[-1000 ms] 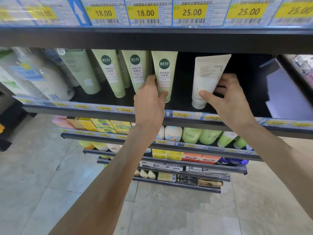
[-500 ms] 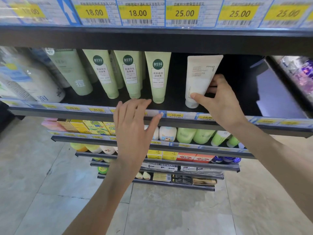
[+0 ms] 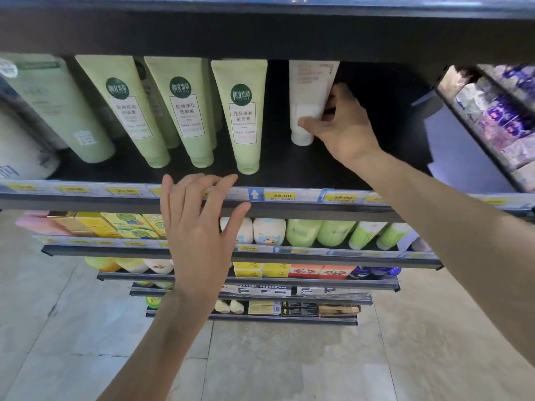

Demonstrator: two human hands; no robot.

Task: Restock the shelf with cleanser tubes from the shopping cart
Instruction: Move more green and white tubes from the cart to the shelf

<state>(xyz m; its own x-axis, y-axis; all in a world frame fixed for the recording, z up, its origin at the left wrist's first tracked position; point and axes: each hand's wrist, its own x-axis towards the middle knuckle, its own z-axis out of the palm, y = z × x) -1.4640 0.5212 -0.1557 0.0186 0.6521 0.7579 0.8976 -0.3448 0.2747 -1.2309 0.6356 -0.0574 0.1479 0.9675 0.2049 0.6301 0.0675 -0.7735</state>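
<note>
Store aisle, dark shelf (image 3: pixel 304 169) with yellow price tags along its front lip, grey tiled floor (image 3: pixel 289 366) at frame bottom.

White cleanser tube (image 3: pixel 307 99) stands cap-down, upper centre-right of frame, set deeper on the shelf than its neighbours. Right hand (image 3: pixel 341 125) grips it: thumb pressed on the lower front just above the cap, fingers curled round the tube's right side. Tube looks upright, base on the shelf board as far as I can tell.

Left of it, with a gap between, a row of green tubes (image 3: pixel 246 117), also cap-down, fanned slightly by the wide lens. Left hand (image 3: pixel 199 227) hovers lower centre, fingers spread and fairly straight, holding nothing; fingertips sit over the price-tag rail, can't tell if they touch it.

Far right, packaged goods (image 3: pixel 498 117) on the adjoining rack. Lower shelves carry yellow cartons (image 3: pixel 121 224) and white and green bottles.

Progress: green row is faced, white tube is being seated. Dark empty space right of the white tube suggests more stock could go there. Shopping cart not in view, so remaining count unknown.
</note>
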